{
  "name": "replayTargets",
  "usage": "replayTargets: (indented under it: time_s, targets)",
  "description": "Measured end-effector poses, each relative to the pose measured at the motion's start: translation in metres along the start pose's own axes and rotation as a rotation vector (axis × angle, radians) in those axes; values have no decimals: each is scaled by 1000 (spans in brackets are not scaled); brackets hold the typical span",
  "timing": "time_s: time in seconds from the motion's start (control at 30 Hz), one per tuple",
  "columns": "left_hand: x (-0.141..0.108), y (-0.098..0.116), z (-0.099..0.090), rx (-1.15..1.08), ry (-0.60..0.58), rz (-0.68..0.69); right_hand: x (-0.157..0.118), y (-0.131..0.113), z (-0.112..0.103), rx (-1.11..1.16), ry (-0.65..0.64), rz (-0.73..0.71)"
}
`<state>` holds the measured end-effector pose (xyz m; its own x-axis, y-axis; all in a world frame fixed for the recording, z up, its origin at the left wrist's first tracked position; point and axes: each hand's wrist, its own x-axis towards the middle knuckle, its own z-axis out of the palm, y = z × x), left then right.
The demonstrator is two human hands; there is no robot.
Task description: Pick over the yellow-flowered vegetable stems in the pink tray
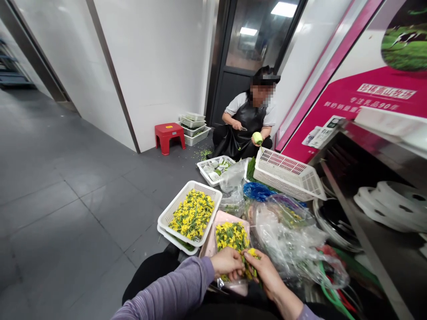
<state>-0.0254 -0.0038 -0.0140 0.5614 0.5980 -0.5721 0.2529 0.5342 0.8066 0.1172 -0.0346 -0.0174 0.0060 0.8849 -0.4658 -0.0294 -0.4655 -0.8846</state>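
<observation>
My right hand [265,271] is closed round a small bunch of green stalks with yellow flowers [252,252]. Close beside it, my left hand [228,263] has its fingers curled in a pinch; what they hold, if anything, is hidden. Both hands are above the near end of a clear plastic pack of yellow-flowered stalks [231,234], which rests on a pale pink tray [209,238]. Left of the pack, a white perforated basket [164,218] holds a heap of the same flowers and sits on another white basket.
Crumpled clear bags [283,226] and a blue bag [256,191] lie to the right, below a metal shelf [363,222]. A co-worker [248,115] squats ahead, holding a peeler-like tool and a pale green vegetable [257,138]. Nearby are an upturned-edge white crate [287,173] and a red stool [169,130].
</observation>
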Motion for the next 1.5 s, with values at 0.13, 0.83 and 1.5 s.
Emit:
replayTargets:
  time_s: [0.13, 0.83, 1.5]
  targets:
    - [0, 0, 0, 8, 1, 2, -2, 0, 0, 7, -20, 3]
    - [-6, 7, 3, 82, -8, -14, -7, -2, 2, 75, -72, -1]
    - [15, 8, -4, 48, 171, -39, 26, -6, -82, -602, 259, 15]
